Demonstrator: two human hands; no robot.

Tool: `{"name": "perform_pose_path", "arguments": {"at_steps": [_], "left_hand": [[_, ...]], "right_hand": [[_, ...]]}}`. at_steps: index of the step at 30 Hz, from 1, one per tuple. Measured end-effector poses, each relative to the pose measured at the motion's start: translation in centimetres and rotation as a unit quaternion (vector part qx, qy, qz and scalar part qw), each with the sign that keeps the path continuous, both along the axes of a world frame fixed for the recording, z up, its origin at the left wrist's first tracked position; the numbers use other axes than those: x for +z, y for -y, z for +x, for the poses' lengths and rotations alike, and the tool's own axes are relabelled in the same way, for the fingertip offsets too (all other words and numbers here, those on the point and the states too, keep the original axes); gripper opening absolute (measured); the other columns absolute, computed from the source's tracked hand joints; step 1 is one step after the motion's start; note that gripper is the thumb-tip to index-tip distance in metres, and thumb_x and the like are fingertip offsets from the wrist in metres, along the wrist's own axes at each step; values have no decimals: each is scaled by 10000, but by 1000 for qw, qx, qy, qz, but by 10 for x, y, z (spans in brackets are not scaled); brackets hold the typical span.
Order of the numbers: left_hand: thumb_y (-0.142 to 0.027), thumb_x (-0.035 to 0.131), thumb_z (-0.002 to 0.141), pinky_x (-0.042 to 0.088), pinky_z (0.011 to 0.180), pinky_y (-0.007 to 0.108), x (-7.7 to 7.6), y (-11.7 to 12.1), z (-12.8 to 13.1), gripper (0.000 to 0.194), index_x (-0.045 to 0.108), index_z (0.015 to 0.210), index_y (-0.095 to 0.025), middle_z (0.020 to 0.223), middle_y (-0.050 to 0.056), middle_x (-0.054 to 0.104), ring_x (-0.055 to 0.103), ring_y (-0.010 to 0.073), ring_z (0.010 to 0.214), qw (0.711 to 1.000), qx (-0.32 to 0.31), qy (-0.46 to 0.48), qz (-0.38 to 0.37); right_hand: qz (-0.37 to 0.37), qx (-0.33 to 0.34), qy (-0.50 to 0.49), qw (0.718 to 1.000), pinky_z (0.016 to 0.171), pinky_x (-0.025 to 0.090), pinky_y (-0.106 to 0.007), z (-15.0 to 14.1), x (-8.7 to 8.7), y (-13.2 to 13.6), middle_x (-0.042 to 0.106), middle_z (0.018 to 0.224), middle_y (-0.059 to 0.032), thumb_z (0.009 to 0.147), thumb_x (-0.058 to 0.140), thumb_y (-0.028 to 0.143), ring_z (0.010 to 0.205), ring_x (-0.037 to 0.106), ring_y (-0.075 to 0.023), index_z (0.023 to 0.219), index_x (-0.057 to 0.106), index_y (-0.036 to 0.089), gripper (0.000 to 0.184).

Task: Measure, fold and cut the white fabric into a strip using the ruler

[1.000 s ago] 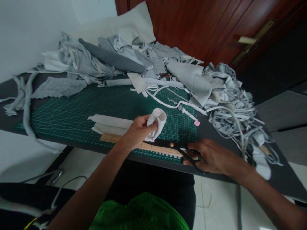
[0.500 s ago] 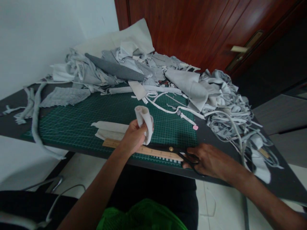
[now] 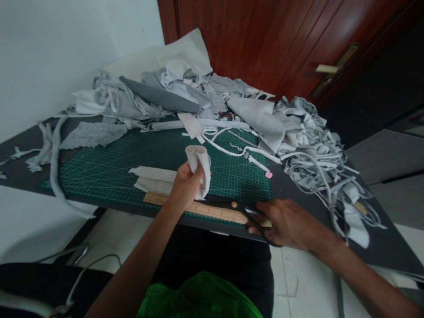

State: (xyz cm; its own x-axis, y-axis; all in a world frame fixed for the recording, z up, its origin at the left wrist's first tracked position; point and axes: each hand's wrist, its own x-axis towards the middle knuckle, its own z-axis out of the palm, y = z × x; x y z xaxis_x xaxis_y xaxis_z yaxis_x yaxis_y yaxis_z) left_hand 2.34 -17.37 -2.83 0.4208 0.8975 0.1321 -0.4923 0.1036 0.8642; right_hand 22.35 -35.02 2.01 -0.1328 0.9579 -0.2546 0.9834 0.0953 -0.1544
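Note:
My left hand (image 3: 185, 185) is closed around a rolled piece of pale cloth (image 3: 200, 163), holding it upright just above the green cutting mat (image 3: 109, 161). My right hand (image 3: 285, 223) grips the handles of black scissors (image 3: 236, 206), whose blades lie along a wooden ruler (image 3: 205, 209) at the mat's near edge. Folded pale cloth pieces (image 3: 152, 179) lie flat on the mat just left of my left hand.
A big heap of grey and white fabric scraps (image 3: 185, 95) covers the back of the dark table (image 3: 20, 145). Tangled grey strips (image 3: 324, 163) pile up on the right. A small pink chalk (image 3: 269, 175) lies near the mat's right edge. A wooden door (image 3: 265, 39) stands behind.
My left hand turned the cloth roll from tilted to the right to upright and drew it slightly left. The right hand stays on the scissors; the camera view shifted a little.

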Motion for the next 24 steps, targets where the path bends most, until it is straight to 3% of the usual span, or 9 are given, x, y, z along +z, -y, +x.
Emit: {"name": "perform_pose_path", "arguments": {"at_steps": [6,10,13,17,21,24], "left_hand": [[-492,754,818,449,621,253,-13,-4,-12,339,652,923,-186,778,-12,633,564,135,682,975,52,-169,134],[-426,636,891,494,696,291,-6,0,-31,272,658,980,-170,839,26,679,633,181,766,901,150,-323,246],[-381,599,910,514,738,313,-3,4,-38,244,658,1010,-167,897,48,678,646,198,806,845,193,-385,316],[-296,575,931,522,914,369,-7,13,-39,166,635,1038,-183,1025,69,681,653,231,988,821,148,-398,381],[-164,606,885,473,981,426,-12,26,-44,283,588,1164,-201,1121,74,679,611,259,1072,778,96,-447,430],[-171,625,889,439,979,449,-10,35,-50,336,571,1218,-212,1139,78,685,599,276,1078,748,92,-476,452]], "right_hand": [[3,-12,-3,1000,617,348,-294,5,4,2,728,767,-51,923,650,390,711,707,-221,838,649,205,203],[-31,-53,-17,998,590,360,-282,29,12,17,728,759,-38,878,683,405,680,683,-205,824,654,219,196],[-16,-124,-29,992,537,356,-282,55,8,36,667,662,-21,912,610,506,580,619,-184,775,613,229,309],[19,-206,-36,978,495,357,-293,83,-10,50,623,603,-21,873,588,605,514,572,-188,737,601,238,391],[26,-208,-12,978,507,361,-283,94,-19,45,648,629,-29,852,618,549,532,593,-185,744,617,229,337],[21,-204,1,979,529,376,-274,101,-16,34,675,669,-32,851,649,518,587,636,-196,835,648,221,298]]}}
